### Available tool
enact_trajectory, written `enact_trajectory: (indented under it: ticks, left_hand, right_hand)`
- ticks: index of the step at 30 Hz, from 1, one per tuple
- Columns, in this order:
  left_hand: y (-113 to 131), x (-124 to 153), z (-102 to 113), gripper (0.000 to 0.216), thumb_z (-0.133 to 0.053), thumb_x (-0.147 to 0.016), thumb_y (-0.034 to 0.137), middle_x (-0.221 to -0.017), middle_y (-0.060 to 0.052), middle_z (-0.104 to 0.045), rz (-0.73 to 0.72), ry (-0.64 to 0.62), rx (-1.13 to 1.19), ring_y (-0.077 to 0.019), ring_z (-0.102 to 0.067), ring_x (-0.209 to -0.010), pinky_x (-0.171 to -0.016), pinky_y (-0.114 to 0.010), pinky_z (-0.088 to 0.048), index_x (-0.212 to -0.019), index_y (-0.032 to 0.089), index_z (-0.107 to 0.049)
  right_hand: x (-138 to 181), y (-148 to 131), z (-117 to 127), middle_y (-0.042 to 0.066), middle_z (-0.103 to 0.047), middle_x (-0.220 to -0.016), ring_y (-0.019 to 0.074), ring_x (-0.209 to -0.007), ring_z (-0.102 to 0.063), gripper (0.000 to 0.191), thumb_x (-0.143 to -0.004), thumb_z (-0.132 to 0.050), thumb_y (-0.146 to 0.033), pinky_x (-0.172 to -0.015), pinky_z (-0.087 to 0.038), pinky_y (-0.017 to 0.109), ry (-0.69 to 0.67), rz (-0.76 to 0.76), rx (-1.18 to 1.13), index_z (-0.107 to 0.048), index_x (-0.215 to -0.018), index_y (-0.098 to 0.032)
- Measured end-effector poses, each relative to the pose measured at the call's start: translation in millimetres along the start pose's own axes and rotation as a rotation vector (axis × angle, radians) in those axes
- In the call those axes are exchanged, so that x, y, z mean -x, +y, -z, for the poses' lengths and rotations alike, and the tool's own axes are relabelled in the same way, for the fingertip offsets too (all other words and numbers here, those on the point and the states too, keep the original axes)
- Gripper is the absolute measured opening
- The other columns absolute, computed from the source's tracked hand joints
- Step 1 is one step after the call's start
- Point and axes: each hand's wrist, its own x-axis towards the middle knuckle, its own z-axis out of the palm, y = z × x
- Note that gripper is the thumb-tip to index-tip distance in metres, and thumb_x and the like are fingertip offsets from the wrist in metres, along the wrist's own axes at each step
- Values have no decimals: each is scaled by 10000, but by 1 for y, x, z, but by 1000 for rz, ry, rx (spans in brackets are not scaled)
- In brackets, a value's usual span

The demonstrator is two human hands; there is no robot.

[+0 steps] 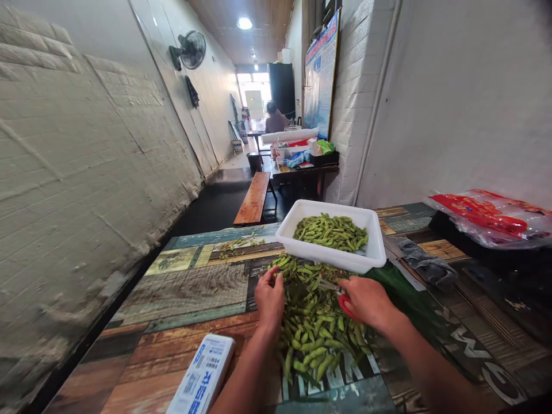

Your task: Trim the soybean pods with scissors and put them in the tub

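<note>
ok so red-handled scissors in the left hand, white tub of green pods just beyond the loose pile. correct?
One fix: the red-handled scissors are in the right hand, not the left, as the head view shows. The white tub of green pods just beyond the loose pile is right.
</note>
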Motion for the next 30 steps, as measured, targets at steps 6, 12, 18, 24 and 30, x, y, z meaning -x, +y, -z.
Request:
enact_trajectory:
  ticks: [6,12,18,24,30]
  left_hand:
    - [-4,6,-3,161,-606,-754,191,-765,-93,-617,-245,-188,-380,-246,-553,-785,-789,-346,-390,-804,210,-758]
    - [0,7,-3,211,-538,-847,203,-836,-91,-632,-266,-241,-566,-231,-558,-843,-792,-329,-397,-878,179,-746]
    - [9,15,-7,279,-493,-893,215,-864,-85,-574,-458,-416,-712,-238,-501,-888,-796,-337,-376,-1040,272,-724]
    - [22,21,-7,295,-450,-900,196,-961,-93,-558,-440,-573,-922,-269,-476,-990,-829,-358,-367,-1019,271,-710]
    - [30,23,-6,193,-531,-816,137,-1080,-144,-574,-366,-622,-978,-291,-480,-1073,-944,-378,-348,-946,120,-674]
  right_hand:
    - [-29,-17,8,216,-712,-958,331,-906,-686,286,-834,-450,-94,-711,-522,363,-48,-111,-22,-714,-940,-76]
    - [-17,-20,21,178,-709,-974,313,-911,-681,236,-813,-529,-138,-735,-522,344,-75,-10,11,-712,-958,-101]
    - [0,-8,-4,127,-701,-942,266,-891,-680,237,-801,-532,-177,-732,-503,304,1,-14,-29,-694,-974,-165]
    - [2,-3,-15,133,-702,-965,279,-896,-680,228,-769,-539,-127,-728,-493,312,-31,-11,-50,-701,-928,-151]
    - [-2,-1,-17,115,-682,-951,265,-920,-657,302,-811,-524,-141,-759,-479,318,207,-118,-143,-660,-1080,-165]
